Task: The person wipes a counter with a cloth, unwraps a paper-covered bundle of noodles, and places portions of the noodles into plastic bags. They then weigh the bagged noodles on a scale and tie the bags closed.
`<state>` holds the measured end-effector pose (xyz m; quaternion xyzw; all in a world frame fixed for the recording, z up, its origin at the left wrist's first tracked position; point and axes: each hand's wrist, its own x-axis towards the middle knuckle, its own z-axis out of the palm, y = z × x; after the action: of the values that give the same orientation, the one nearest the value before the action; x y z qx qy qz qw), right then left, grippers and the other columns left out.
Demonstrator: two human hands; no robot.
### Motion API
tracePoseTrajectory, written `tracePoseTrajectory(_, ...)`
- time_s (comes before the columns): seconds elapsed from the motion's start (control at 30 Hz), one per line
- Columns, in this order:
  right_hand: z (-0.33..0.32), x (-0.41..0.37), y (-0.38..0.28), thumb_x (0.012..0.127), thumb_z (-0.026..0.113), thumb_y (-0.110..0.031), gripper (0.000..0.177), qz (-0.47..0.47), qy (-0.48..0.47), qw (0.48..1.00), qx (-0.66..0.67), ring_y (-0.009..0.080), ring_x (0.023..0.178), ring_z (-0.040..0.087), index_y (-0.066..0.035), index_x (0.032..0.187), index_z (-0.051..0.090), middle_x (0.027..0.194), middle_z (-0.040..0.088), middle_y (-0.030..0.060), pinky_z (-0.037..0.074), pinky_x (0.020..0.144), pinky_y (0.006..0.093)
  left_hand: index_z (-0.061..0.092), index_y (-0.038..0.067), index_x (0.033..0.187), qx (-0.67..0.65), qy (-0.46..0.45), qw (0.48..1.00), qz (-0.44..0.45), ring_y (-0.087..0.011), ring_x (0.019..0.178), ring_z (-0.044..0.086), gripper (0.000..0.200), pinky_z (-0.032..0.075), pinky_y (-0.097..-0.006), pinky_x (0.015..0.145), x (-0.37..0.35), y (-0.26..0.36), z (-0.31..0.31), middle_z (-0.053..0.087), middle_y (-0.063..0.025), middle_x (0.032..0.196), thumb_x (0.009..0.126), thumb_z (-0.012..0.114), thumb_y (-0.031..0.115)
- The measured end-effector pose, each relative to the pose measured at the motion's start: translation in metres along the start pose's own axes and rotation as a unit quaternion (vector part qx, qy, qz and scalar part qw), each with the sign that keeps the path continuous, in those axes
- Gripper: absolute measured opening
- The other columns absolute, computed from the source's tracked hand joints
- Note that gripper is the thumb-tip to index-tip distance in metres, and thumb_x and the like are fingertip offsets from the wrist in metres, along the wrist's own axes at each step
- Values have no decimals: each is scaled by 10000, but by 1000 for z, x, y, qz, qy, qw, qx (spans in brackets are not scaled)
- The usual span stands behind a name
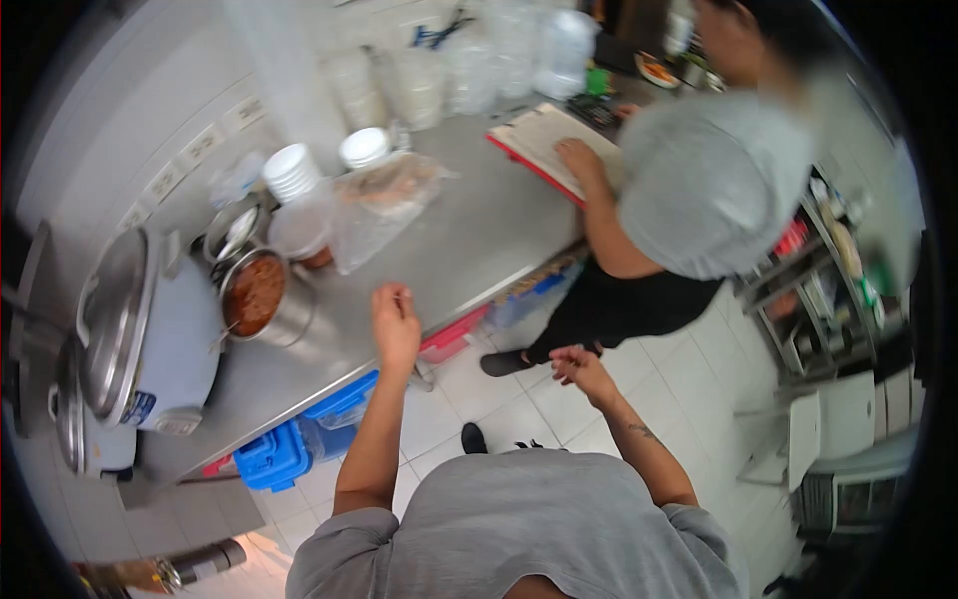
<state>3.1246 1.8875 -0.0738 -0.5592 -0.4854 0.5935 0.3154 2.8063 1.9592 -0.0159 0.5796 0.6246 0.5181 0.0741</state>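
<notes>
My left hand (396, 324) hovers by the front edge of the steel counter (439, 235), its fingers loosely bent and nothing visible in them. Over the tiled floor, my right hand (586, 373) is held with half-curled fingers a little apart, and no object shows in it. Nearest to my left hand on the counter are a clear plastic bag (384, 205) with something brownish inside and a steel pot (289, 304) of red-brown stew (254, 293). A handle sticks out of the stew.
Left stands a large lidded cooker (180, 344); white lids (289, 172) and plastic cups (414, 90) line the wall. Another person in grey (709, 180) leans at the counter, a hand on a red-edged board (544, 150). Blue bins (274, 454) sit below; a chair (833, 424) stands right.
</notes>
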Motion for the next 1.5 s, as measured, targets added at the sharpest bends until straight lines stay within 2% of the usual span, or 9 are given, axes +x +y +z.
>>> tracePoseTrajectory(0.17,-80,-114,103,784,639,-246,393,12,-21,899,-438,334,923,589,-59,1123,567,1020,595,194,474,811,396,505,-8,744,-47,-294,943,146,-374,735,518,241,412,-433,643,-122,101,111,501,-202,758,889,511,183)
tracePoseTrajectory(0.37,-181,-247,163,782,644,-240,414,138,105,939,-298,333,967,582,-50,1140,558,1024,595,196,470,842,391,512,34,917,78,-528,836,127,-391,888,560,123,469,-448,750,-238,112,224,509,-206,985,835,519,126)
tracePoseTrajectory(0.5,-254,-281,164,786,641,-228,365,105,166,945,-262,324,885,612,-30,1088,587,904,635,180,487,789,379,355,73,1255,236,-640,725,96,-436,1099,471,550,421,-464,911,-280,-17,287,379,-261,1270,745,556,106)
tracePoseTrajectory(0.63,-331,-239,122,788,634,-177,312,13,219,957,-190,307,836,624,-17,1054,601,900,638,191,493,739,362,531,12,1128,351,-711,607,57,-367,1083,518,407,442,-439,896,-280,25,299,578,-217,1067,742,565,139)
tracePoseTrajectory(0.77,-421,-163,71,792,616,-142,269,-162,249,934,-199,304,793,625,-24,1034,606,854,641,171,495,713,360,625,-15,970,271,-813,444,262,-337,958,600,364,465,-421,841,-299,73,367,600,-243,1038,854,481,299)
tracePoseTrajectory(0.83,-470,-138,55,790,610,-139,264,-146,249,938,-191,314,795,622,-41,1035,606,828,642,171,494,725,377,629,-35,938,304,-833,456,78,-351,924,603,473,464,-419,821,-315,110,421,619,-249,955,887,427,389)
tracePoseTrajectory(1.03,-631,-105,96,795,592,-151,257,15,335,889,-311,349,817,609,-109,1048,605,812,640,191,483,757,428,632,-41,932,212,-804,492,258,-392,944,580,449,436,-456,855,-311,223,630,604,-266,973,873,470,374)
tracePoseTrajectory(1.17,-711,-127,133,786,601,-153,281,98,351,894,-260,341,814,612,-110,1064,604,826,641,189,491,752,399,628,-26,846,103,-730,626,254,-395,867,581,299,453,-475,773,-267,338,726,608,-250,896,830,534,256)
tracePoseTrajectory(1.5,-1055,-9,99,787,621,-117,386,-151,411,822,-364,298,956,594,-38,1157,547,1096,587,180,477,817,360,626,-38,944,197,-700,683,69,-382,935,567,446,449,-450,824,-248,405,823,602,-244,984,907,448,370)
